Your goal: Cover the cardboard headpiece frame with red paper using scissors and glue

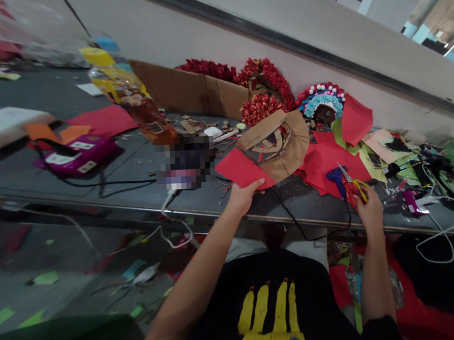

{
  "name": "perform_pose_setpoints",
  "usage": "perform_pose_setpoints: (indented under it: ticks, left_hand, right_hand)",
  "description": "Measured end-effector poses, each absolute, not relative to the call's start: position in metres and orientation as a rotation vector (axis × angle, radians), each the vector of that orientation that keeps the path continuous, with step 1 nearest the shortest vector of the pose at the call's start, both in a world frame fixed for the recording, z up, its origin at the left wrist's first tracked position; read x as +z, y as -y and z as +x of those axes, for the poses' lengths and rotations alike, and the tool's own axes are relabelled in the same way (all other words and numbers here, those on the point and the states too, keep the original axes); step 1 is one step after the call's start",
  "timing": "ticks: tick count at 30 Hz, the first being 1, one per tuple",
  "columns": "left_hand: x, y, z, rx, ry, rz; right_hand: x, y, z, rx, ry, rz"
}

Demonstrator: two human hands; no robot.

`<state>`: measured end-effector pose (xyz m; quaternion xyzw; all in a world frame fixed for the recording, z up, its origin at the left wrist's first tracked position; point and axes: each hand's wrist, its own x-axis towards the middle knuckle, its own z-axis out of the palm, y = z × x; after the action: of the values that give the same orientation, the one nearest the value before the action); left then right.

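My left hand is closed on the lower edge of a red paper sheet, thumb on top. Against that sheet rests a ring-shaped cardboard piece, with slits cut along its rim. At the right, my right hand grips a pair of scissors by the yellow and red handles, blades apart and pointing up and away. A blue glue gun lies on the table just beyond the scissors. More red paper is spread behind them.
A bottle of amber drink stands at the left, near a purple box. A cardboard strip, red paper-flower arches and a blue-and-red headpiece line the wall. Cables cross the table's front edge; paper scraps litter the floor.
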<state>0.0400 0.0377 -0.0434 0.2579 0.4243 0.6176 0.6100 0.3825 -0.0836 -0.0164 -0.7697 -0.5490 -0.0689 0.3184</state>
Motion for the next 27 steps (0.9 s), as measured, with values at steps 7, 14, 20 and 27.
perform_pose_setpoints:
  ticks: [7, 14, 20, 27]
  left_hand:
    - [-0.04, -0.037, 0.038, 1.386, -0.989, 0.637]
    - [-0.035, -0.036, 0.037, 1.379, -0.99, 0.633]
    - [-0.034, -0.038, 0.034, 1.442, -0.972, 0.527]
    - [-0.034, -0.039, 0.028, 1.464, -0.947, 0.458]
  right_hand:
    - [0.006, 0.023, 0.406, -0.262, 1.482, -1.979]
    - [0.036, -0.076, 0.426, -0.071, 1.746, -1.957]
    - [0.031, -0.141, 0.4, 0.1, 1.736, -2.152]
    - [0.013, -0.161, 0.368, 0.062, 1.73, -2.176]
